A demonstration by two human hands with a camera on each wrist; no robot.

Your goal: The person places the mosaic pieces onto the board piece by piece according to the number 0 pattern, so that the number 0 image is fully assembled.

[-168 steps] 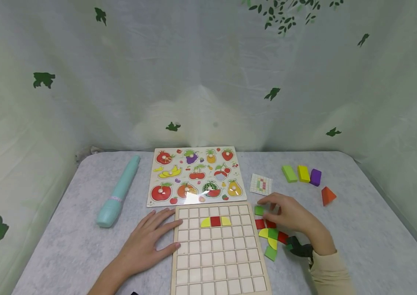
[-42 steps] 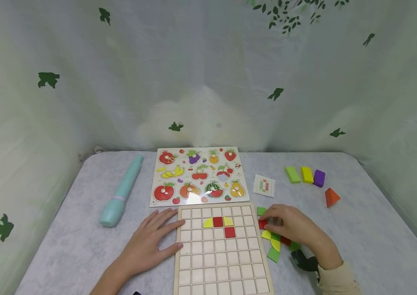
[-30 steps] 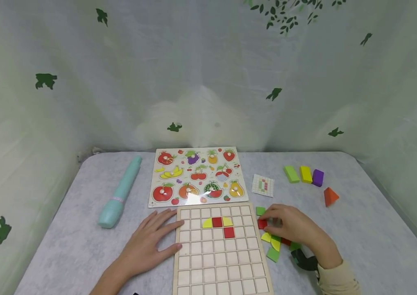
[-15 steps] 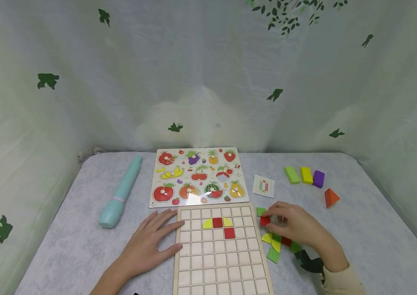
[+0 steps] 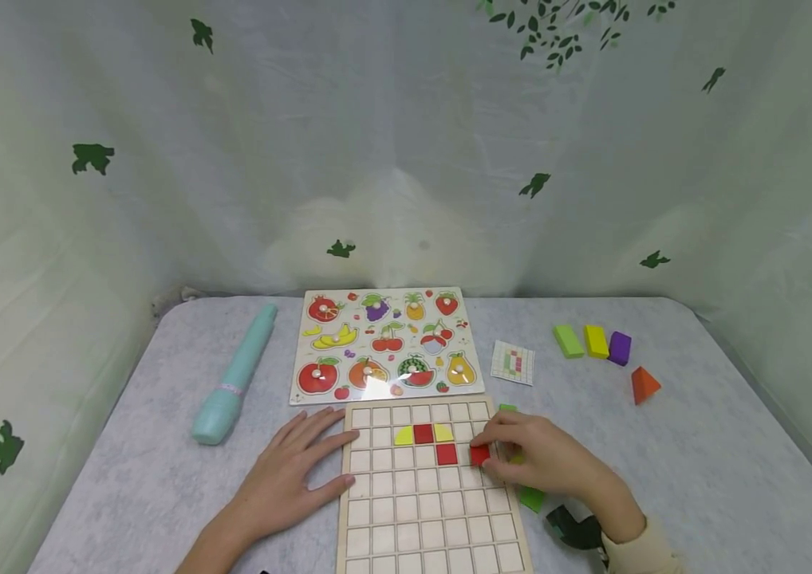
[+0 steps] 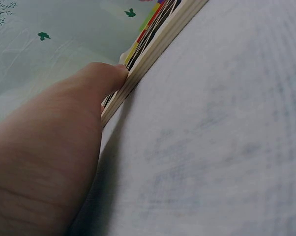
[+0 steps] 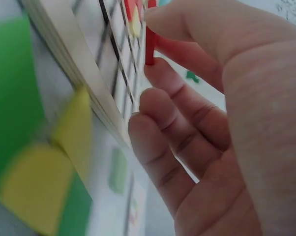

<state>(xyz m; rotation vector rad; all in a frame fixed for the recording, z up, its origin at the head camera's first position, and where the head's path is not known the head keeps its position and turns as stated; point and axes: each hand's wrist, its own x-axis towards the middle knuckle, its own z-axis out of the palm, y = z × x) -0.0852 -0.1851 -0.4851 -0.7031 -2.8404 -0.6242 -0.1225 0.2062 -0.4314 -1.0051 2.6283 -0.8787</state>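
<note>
Red square tile (image 5: 479, 455), thin and flat, straight-sided (just a solid red strip when seen edge-on from the right wrist). Clamped between thumb and fingertips of the right hand (image 5: 545, 458), remaining fingers loosely bent alongside. Held at the right-hand columns of the gridded board (image 5: 406, 536), near its upper end; touching the cells or just above them, impossible to tell. Pale wood there, divided into square cells by slim lines, with a layered edge in the left wrist view. In its second row, a red square (image 5: 423, 434) between two yellow quarter-rounds (image 5: 404, 436); directly below the right-hand one, a second red square (image 5: 446, 454). Left hand (image 5: 291, 470) spread at the left rim, fingers apart and fairly straight, fingertips resting on the wood, nothing gripped. Mottled grey cloth (image 5: 126, 494) underneath, finely textured close up. Just beyond the right rim, a flat green tile (image 5: 532, 500) and curved yellow pieces (image 7: 37, 189), blurred at the wrist.

Compared with half a second ago: tile and right hand shifted leftward together, from beside the board to over its right side. Compared with the earliest frame: second red square newly set in, left hand in the same place.
</note>
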